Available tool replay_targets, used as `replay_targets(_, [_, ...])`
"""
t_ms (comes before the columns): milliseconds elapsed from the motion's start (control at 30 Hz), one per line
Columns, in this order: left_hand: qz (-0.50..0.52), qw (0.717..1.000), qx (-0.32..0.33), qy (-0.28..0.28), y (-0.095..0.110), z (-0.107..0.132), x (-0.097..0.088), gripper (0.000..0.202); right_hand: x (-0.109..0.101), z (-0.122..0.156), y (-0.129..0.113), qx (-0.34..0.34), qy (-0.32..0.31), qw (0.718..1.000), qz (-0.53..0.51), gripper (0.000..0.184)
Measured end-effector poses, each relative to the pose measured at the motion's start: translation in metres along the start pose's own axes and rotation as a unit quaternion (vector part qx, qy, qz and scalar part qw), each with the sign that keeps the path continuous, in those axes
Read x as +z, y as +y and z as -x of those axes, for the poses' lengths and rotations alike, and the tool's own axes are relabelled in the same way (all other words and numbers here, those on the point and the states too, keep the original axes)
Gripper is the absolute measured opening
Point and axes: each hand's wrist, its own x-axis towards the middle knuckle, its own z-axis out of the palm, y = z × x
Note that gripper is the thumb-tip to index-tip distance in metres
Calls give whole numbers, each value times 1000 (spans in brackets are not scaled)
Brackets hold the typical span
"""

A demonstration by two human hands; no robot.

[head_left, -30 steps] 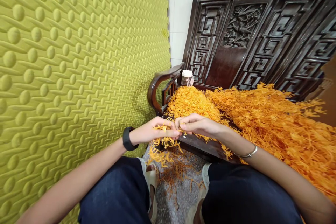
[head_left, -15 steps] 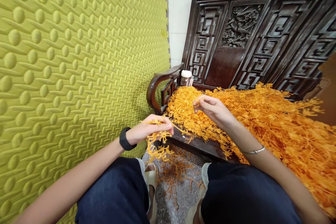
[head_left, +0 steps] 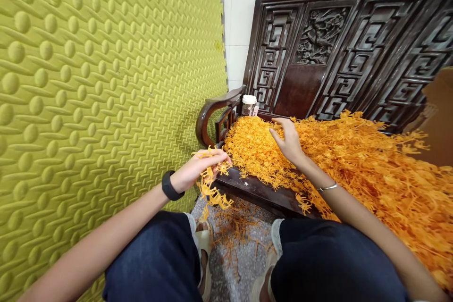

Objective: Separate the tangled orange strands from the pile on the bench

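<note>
My left hand (head_left: 207, 163) is closed on a branching orange plastic piece (head_left: 215, 193), whose thin sprigs dangle below the fingers and poke out above them. Over the orange heap (head_left: 251, 146) on the bench, my right hand (head_left: 287, 140) hovers with thumb and fingers apart and nothing visible between them. The heap's left part is made of small loose bits. Toward the right it rises into a larger mass of longer branched orange pieces (head_left: 382, 184).
A dark carved wooden bench (head_left: 304, 89) carries the heap, with a curved armrest (head_left: 205, 120) at its left. In the corner stands a white-lidded container (head_left: 249, 104). A yellow-green foam mat (head_left: 106, 80) fills the left side. Orange scraps (head_left: 235, 222) litter the floor between my feet.
My right hand has opened from a pinch on a small orange bit, which no longer shows in its fingers. The left hand has risen slightly, still holding its branching piece.
</note>
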Motion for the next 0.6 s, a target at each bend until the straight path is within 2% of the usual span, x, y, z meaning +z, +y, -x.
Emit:
replay_targets(100, [-24,1000,6,2,0,-1,0,23,9,10,9,56,-146,981,116,68])
replay_targets(133, [-38,999,7,6,0,-2,0,24,10,14,8,52,-188,970,141,70])
replay_targets(200, [-66,998,4,18,-1,-3,-1,27,10,21,0,6,-238,958,160,61])
replay_targets(333, [-85,995,-1,45,-5,-8,-1,28,0,23,-36,-114,-254,955,100,33])
replay_targets(400, [-78,996,-11,51,-8,-10,-1,28,-7,20,-56,-163,-242,956,34,29])
replay_targets(500, [-68,995,-22,64,-11,-12,-1,28,-18,16,-84,-222,-220,949,-35,37])
replay_targets(600, [-58,995,-22,75,-13,-13,0,28,-23,16,-106,-276,-215,936,-33,50])
